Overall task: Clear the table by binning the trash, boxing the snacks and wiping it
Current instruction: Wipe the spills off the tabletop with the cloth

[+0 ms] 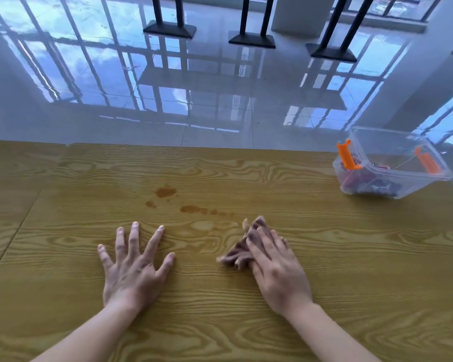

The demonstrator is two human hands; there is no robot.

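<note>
A wood-grain table (324, 257) fills the lower half of the view. Brown spill stains (165, 192) mark it near the middle, with a smeared trail running right toward a crumpled brownish cloth (239, 250). My right hand (277, 270) lies flat on the cloth and presses it to the table, just right of the trail's end. Left of it, my left hand (134, 267) rests palm-down with fingers spread and holds nothing. At the far right corner stands a clear plastic box (403, 142) with orange latches; dark snack packets lie inside it.
The table's far edge (194, 147) runs across the middle of the view, with glossy tiled floor beyond. Black table bases (169, 30) stand on the floor at the back. A seam (24, 220) crosses the tabletop at the left.
</note>
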